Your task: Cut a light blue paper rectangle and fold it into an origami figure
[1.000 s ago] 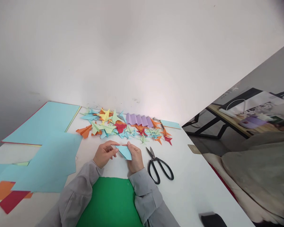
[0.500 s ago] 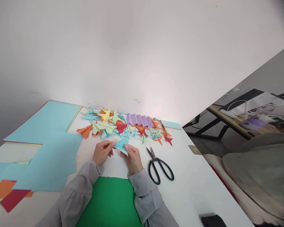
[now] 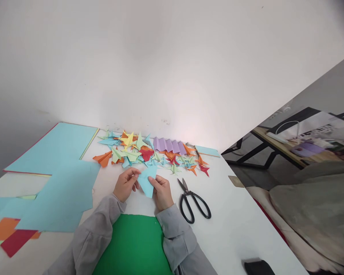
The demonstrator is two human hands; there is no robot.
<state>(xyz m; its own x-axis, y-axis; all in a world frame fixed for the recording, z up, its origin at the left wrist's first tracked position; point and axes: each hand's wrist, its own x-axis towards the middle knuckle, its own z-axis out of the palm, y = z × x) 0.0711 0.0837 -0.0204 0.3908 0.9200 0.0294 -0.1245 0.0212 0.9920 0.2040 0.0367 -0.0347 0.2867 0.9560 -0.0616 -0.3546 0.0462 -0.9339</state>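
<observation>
A small folded piece of light blue paper (image 3: pixel 146 185) is held up over the white table, its lower end pointing down toward me. My right hand (image 3: pixel 163 192) pinches its right side, thumb lying on the front face and fingers behind it, mostly hidden. At the upper left corner, my left hand (image 3: pixel 126 185) has thumb and forefinger closed on the edge. Black-handled scissors (image 3: pixel 191 199) lie right of my right hand, blades slightly parted and pointing away. Just beyond the hands spreads a pile of folded paper planes (image 3: pixel 131 156) in several colours.
Large light blue sheets (image 3: pixel 60 198) cover the table's left side, with orange and red pieces (image 3: pixel 18 241) nearer me. A pleated purple paper (image 3: pixel 169 146) stands by the wall. A green sheet (image 3: pixel 133 244) lies between my forearms. A black object (image 3: pixel 258 267) sits at front right.
The light blue paper has turned in my fingers, so a broader face shows and its point now hangs lower. Both hands stay nearly in place.
</observation>
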